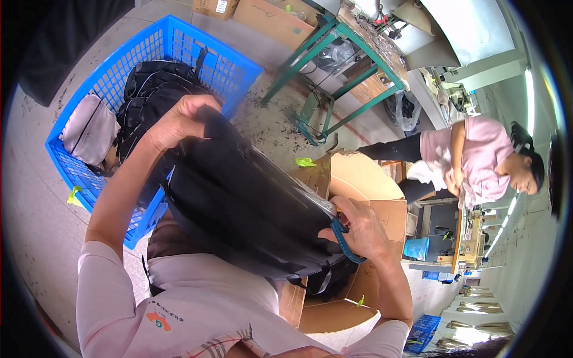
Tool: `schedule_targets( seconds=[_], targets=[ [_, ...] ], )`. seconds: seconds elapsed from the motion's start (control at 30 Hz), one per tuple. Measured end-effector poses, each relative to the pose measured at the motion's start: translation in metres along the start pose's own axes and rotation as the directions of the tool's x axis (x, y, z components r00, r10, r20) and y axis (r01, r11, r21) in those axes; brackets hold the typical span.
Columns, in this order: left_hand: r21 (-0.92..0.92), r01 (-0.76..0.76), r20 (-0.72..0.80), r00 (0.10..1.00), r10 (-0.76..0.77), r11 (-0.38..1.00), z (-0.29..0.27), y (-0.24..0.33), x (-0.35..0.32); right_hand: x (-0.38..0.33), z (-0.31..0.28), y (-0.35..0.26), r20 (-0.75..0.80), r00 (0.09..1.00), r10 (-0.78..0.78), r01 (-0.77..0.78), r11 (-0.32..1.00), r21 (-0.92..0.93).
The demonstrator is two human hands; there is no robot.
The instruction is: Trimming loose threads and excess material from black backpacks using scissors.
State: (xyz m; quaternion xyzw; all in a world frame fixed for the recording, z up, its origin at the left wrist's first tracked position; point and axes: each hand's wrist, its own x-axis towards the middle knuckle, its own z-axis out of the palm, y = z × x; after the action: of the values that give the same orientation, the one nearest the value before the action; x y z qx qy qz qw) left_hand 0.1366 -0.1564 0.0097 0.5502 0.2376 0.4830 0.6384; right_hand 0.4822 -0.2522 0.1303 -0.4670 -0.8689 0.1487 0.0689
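Observation:
A large black bag (239, 197) is stretched between my hands in front of my body, its smooth side facing up and a pale edge running along its far side. My left hand (185, 122) is closed, pinching the bag's upper left end. At the bag's right end, my right hand (361, 230) is closed round scissors (341, 240) with a teal handle; a bit of metal shows by the fingers. Its thumb lies against the black fabric. The blades are mostly hidden.
At left, a blue plastic crate (77, 173) holds black bags (158, 86) and a light grey piece (91, 130). An open cardboard box (364, 176) stands at right. Beyond are a green-framed table (343, 92), scraps on the floor, and a person (474, 155) in pink.

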Motion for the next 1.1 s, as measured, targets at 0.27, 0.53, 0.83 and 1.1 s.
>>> schedule_targets(
  seconds=[0.27, 0.53, 0.83, 1.1],
  targets=[
    [-0.04, 0.005, -0.016, 1.0, -0.005, 0.999, -0.006, -0.001, -0.005, 0.004, 0.006, 0.0, 0.028, 1.0, 0.005, -0.004, 0.999, -0.032],
    [0.275, -0.085, -0.129, 0.984, 0.124, 0.958, 0.041, 0.025, -0.004, 0.02, 0.017, -0.007, 0.024, 0.988, 0.153, -0.151, 0.911, 0.383],
    [0.726, -0.073, -0.188, 0.935, 0.3, 0.684, 0.057, 0.037, -0.033, 0.021, 0.024, -0.007, 0.046, 0.981, 0.187, -0.188, 0.879, 0.438],
    [0.86, -0.503, 0.49, 0.861, 0.137, 0.081, 0.119, 0.115, 0.038, 0.061, -0.054, -0.048, -0.193, 0.922, -0.334, 0.371, 0.906, 0.204]
  ],
)
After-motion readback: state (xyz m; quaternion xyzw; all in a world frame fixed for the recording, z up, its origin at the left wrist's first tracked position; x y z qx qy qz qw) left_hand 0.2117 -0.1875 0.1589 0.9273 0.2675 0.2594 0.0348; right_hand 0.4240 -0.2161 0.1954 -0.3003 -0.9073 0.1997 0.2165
